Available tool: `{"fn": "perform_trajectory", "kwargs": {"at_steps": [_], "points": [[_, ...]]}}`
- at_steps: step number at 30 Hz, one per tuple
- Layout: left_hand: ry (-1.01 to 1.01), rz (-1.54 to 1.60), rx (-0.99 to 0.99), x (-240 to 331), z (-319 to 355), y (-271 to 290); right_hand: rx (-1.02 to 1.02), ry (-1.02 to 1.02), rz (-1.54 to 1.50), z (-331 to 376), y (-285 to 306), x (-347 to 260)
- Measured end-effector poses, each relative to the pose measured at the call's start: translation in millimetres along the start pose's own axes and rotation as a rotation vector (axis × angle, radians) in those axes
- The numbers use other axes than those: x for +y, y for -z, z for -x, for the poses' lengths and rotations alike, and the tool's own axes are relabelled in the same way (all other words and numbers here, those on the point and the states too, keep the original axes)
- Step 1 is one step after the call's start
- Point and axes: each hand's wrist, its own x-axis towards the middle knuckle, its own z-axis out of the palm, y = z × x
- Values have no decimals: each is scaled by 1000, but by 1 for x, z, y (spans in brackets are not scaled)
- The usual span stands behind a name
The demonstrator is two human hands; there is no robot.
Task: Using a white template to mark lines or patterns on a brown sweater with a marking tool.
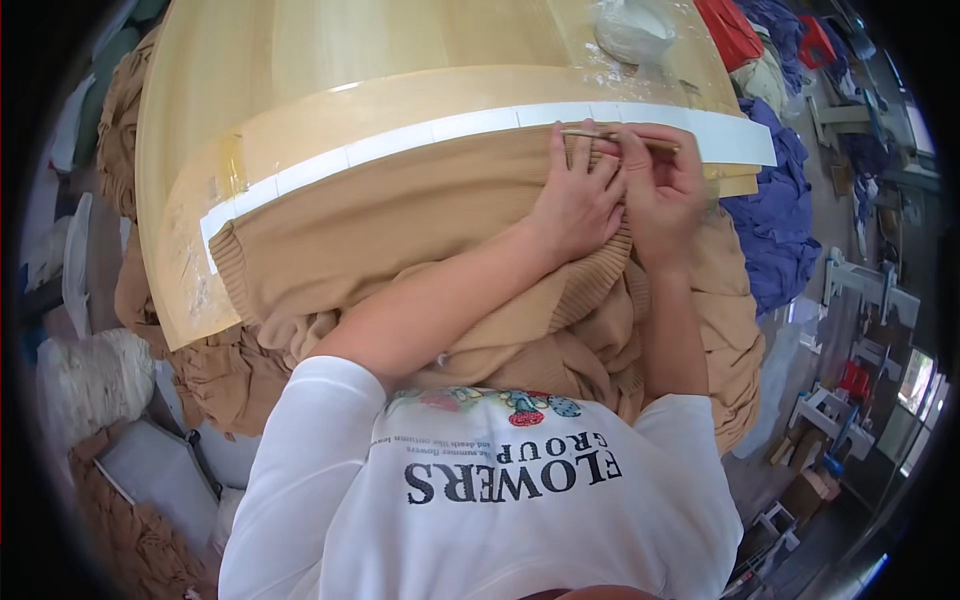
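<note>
Tan knit sweater point(420, 220) is draped over the table point(300, 70), ribbed hem bunched up just below the white tape strip point(420, 135). My left hand point(578, 195) lies flat on the knit, my right hand point(660, 185) pinches a thin stick point(600, 133) at the strip.

table point(190, 150): pale wood, glossy, curved edge | right: heap of blue cloth point(780, 220) on grey floor point(800, 360), white frames point(860, 285) standing near, red crate point(730, 30) beyond | left: tan fabric piles point(130, 540), white bundle point(85, 380) | light: daylight, bright, from window point(915, 380) at far right
</note>
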Motion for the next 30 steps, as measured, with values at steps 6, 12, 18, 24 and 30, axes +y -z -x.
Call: {"fn": "perform_trajectory", "kwargs": {"at_steps": [6,12,18,24,30], "points": [[-25,42,36,-2,0,-6,-162,17,141,-3,-27,20],[-22,19,193,-1,4,-12,-235,201,182,4,-54,-11],[-38,3,332,2,1,-24,-385,161,203,0,-90,8],[15,-40,186,5,-1,-11,-360,201,1,6,-123,-27],[2,-69,141,4,1,-15,-594,208,236,1,-166,-13]]}}
